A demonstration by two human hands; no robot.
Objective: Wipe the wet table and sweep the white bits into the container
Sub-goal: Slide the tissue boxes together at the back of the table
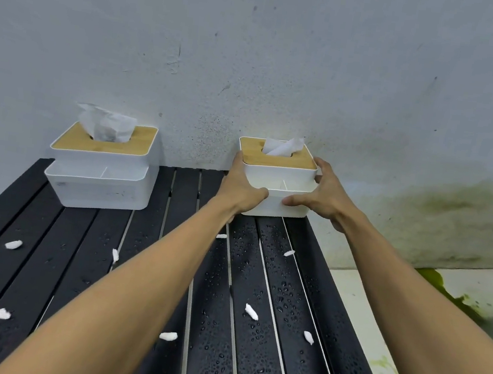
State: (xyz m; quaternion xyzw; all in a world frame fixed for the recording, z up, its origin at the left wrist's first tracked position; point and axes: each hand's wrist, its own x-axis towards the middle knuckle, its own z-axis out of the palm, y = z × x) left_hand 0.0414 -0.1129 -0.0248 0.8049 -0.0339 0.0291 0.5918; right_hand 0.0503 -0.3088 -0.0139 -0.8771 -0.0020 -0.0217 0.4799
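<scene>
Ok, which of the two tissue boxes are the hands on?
The right tissue box: left hand and right hand clasp its sides. The left tissue box stands apart, untouched.

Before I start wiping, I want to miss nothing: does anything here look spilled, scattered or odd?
Water droplets bead the slatted table, thickest on its right slats, and white bits lie scattered across it. Green staining marks the wall and floor to the right. The left hand and right hand hold the right tissue box.
</scene>
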